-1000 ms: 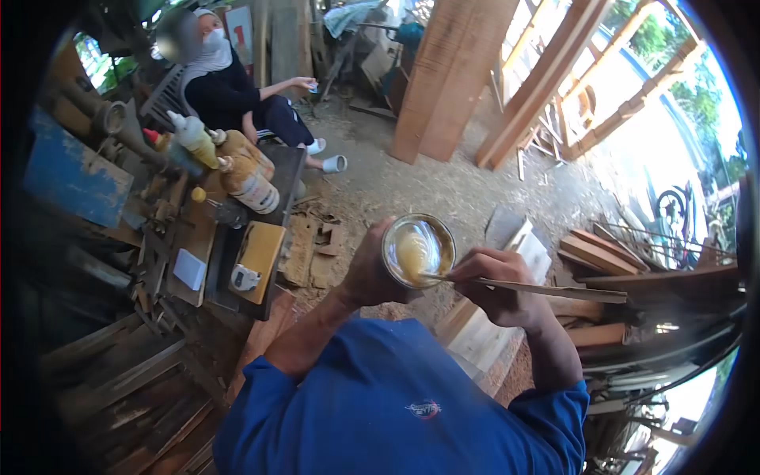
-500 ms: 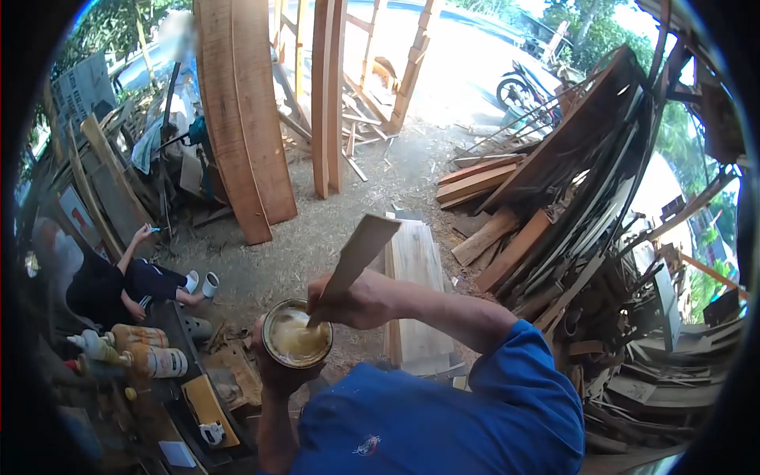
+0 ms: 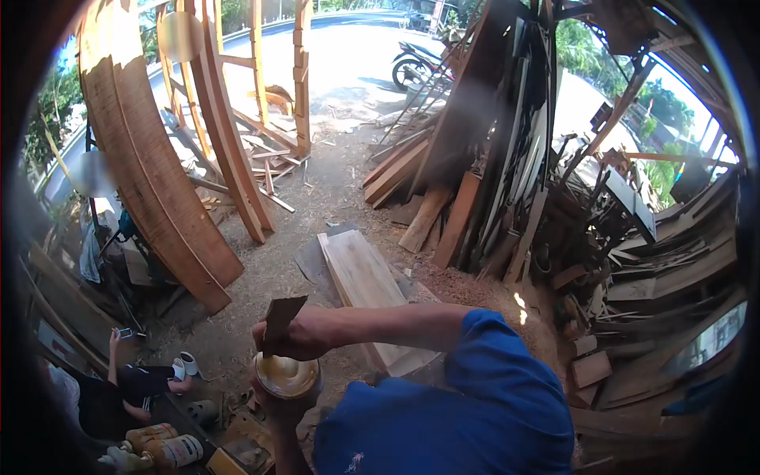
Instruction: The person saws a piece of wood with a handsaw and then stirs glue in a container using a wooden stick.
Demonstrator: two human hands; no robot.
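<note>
My left hand [image 3: 279, 405] is wrapped around an open round can [image 3: 305, 385] of pale yellowish, creamy paste, its mouth facing up. My right hand [image 3: 305, 336] grips a flat thin wooden strip [image 3: 283, 313] just above the can's far rim. The strip's upper end sticks up beyond my fingers. Its lower end points down into the can, partly hidden by my hand. Past my right forearm, a pale wooden board [image 3: 368, 273] lies low.
A seated person [image 3: 119, 388] at lower left holds a phone. Bottles [image 3: 174, 451] stand near them. Tall planks [image 3: 150, 166] lean at left. Stacked lumber [image 3: 475, 174] leans at right, with scrap wood [image 3: 673, 269] beyond. A motorcycle [image 3: 416, 67] is parked at the back.
My view has swung to the right, so the surroundings sit further left. My right hand and the strip have shifted to the can's far side; the can stays in my left hand.
</note>
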